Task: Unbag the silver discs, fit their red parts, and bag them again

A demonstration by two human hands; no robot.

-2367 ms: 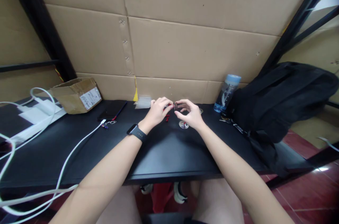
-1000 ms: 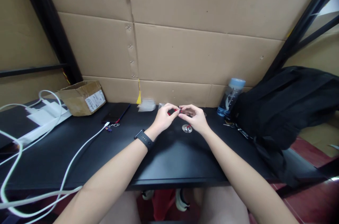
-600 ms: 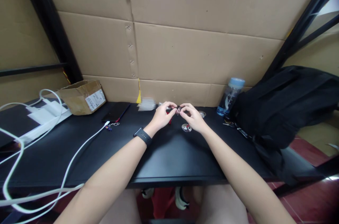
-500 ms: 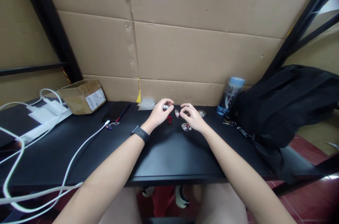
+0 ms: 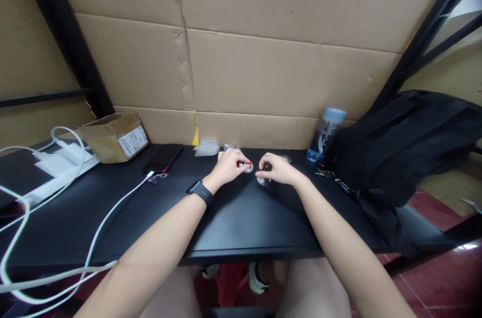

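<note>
At the back middle of the black table [image 5: 241, 227], my left hand [image 5: 227, 166] is closed, its thumb and fingers pinching a small red strip [image 5: 244, 163]. A shiny silver disc [image 5: 248, 168] shows right at those fingertips; whether the strip is fixed to it I cannot make out. My right hand [image 5: 279, 169] is curved with a gap between thumb and index finger. Under its fingertips lies another round silver disc [image 5: 262, 180], partly covered. Behind that hand a third disc [image 5: 286, 158] rests on the tabletop.
Clear plastic packets [image 5: 207, 147] lie by the cardboard wall [image 5: 241, 72]. To the left are a phone [image 5: 162, 158], a cardboard box [image 5: 113, 138], a power strip [image 5: 56, 177] and white cables [image 5: 103, 222]. A water bottle [image 5: 326, 135], keys [image 5: 324, 173] and a black backpack [image 5: 402, 147] stand right.
My left hand has come down and turned over the red strip. The tilted disc between the hands no longer shows there. My right hand has lowered slightly over the front disc, its fingers curling downward.
</note>
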